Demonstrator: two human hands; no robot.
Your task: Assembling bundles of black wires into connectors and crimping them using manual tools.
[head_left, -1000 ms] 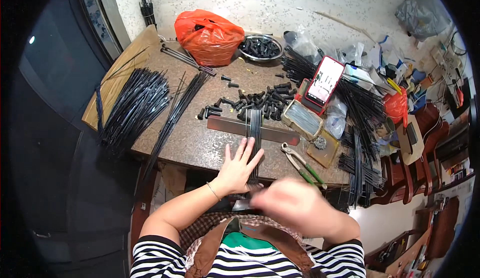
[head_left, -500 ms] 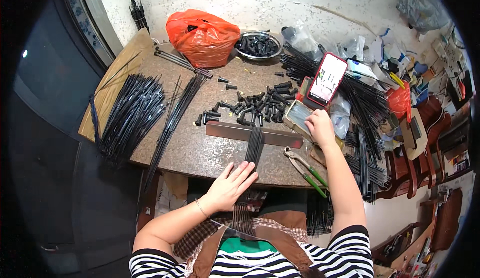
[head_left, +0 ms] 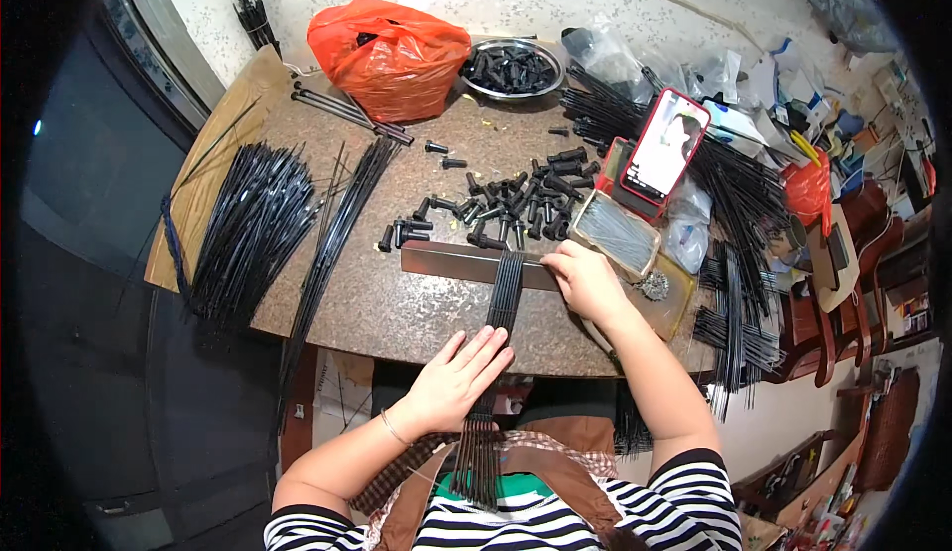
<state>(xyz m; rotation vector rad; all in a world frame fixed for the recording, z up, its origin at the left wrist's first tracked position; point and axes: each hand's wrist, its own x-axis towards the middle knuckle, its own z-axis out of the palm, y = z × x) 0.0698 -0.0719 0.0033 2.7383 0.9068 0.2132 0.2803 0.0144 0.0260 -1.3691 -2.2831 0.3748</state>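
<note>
My left hand (head_left: 458, 376) lies flat with fingers stretched out over a row of thin black rods (head_left: 505, 298). The rods run side by side toward my body, their near ends hanging past the table edge over my apron. Their far ends rest across a long dark bar (head_left: 446, 261). My right hand (head_left: 593, 288) is closed at the right part of the bar, thumb and fingertips pressed together. Whatever sits between those fingertips is too small to make out. Pliers lie mostly hidden beneath my right hand and forearm.
Behind the bar lie loose black plastic pieces (head_left: 526, 199). To the right are a box of thin wires (head_left: 617, 232), a propped phone (head_left: 662, 149) and black rod bundles (head_left: 734, 194). More rods (head_left: 258, 224) lie left. A red bag (head_left: 392, 65) and metal bowl (head_left: 511, 90) stand behind.
My right hand has moved left and nearer from the wire box to the bar, its fingertips now pinched. The left hand stays on the rods. The view has shifted slightly.
</note>
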